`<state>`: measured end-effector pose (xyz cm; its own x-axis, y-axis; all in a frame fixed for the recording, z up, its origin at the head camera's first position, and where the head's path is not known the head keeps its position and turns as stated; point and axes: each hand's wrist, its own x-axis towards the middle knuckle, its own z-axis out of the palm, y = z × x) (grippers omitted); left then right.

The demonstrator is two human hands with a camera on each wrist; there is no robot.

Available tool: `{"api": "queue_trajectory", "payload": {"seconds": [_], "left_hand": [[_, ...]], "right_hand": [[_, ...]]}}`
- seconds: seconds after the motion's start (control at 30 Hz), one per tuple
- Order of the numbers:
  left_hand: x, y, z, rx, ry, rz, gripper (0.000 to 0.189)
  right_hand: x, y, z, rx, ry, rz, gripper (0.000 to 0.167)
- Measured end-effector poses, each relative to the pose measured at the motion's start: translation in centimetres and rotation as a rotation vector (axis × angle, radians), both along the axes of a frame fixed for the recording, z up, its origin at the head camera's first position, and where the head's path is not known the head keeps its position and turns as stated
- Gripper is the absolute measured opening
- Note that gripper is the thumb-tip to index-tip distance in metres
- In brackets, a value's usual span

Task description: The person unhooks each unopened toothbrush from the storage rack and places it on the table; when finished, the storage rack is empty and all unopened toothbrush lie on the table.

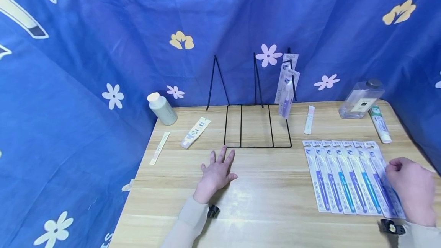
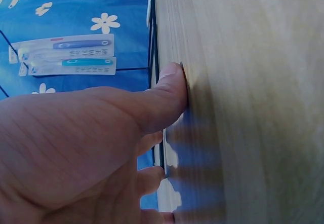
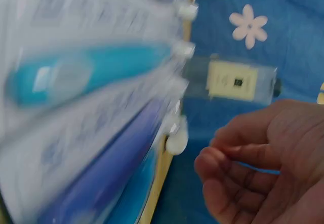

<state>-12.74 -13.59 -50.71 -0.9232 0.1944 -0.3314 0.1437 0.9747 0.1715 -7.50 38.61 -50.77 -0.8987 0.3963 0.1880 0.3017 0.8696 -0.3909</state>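
My left hand lies spread over the table, its fingertips right at the front wire of a black wire rack. In the left wrist view its thumb is down at the wood. On the right, my right hand is over the right end of a row of packaged toothbrushes, purple and teal, overlapping side by side. Its fingers are curled, and the right wrist view shows nothing between them. Several more packaged toothbrushes lean upright in the rack's right-hand section.
A grey-green bottle, a white tube and a slim packet are on the left. Right of the rack are another slim packet, a clear bottle and a toothpaste tube. Blue patterned cloth surrounds the table.
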Motion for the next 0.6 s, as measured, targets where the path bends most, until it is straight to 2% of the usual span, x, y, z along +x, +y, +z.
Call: {"api": "queue_trajectory", "payload": {"seconds": [0.07,0.13,0.37,0.6], "left_hand": [[0.0,0.0,0.0,0.006,0.008,-0.002,0.091],[0.0,0.0,0.0,0.008,0.01,-0.002,0.091],[0.0,0.0,0.1,0.016,0.007,0.001,0.091],[0.0,-0.1,0.0,0.014,0.01,-0.001,0.091]], "right_hand": [[-0.3,-1.2,0.4,-0.018,0.092,0.053,0.02],[-0.7,-2.5,0.9,-0.042,0.148,0.106,0.025],[-2.9,-7.3,2.6,-0.156,0.186,0.274,0.041],[-5.2,-11.4,3.3,-0.278,0.224,0.369,0.049]]}}
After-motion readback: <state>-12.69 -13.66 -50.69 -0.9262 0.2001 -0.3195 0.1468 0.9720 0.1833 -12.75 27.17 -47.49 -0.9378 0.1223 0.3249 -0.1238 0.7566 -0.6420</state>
